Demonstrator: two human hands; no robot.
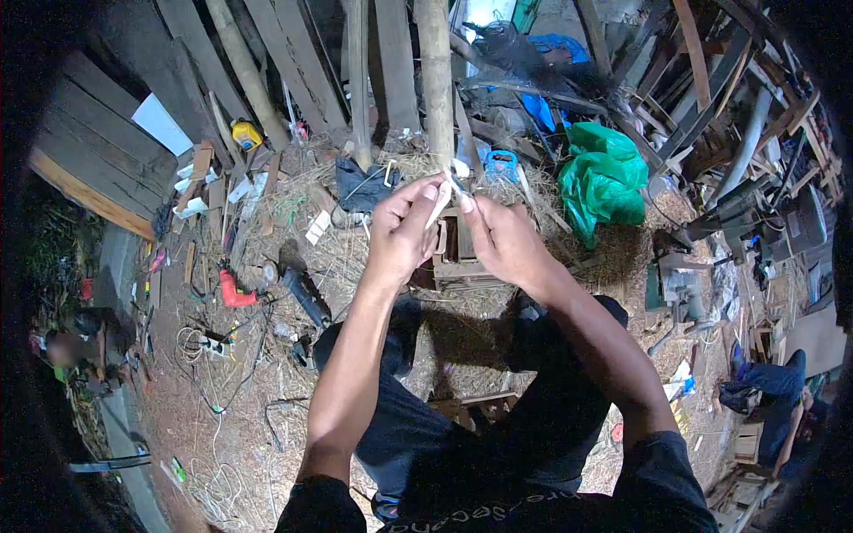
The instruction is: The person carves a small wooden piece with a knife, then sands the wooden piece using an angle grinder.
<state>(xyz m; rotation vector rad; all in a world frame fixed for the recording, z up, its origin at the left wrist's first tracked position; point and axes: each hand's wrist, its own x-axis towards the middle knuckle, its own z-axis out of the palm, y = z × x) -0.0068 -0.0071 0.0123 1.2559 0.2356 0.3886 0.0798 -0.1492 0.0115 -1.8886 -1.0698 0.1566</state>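
Left hand (404, 229) pinches my pale strip (439, 204), likely light, best held low, upper centre; right hand (509, 238) grips a dark tool (457, 186).

A slim, pale piece (439, 206), off-white to cream and likely wood, sits pinched in the left grip (404, 226). It stands tilted, its far end leaning right and its near end running down to the left between thumb and fingers. A narrow, dark tool (457, 186) lies in the right grip (506, 238), its far end slanting left to the pale piece's far end. Its near part is hidden by the thumb and fingers, and its exact kind cannot be told.
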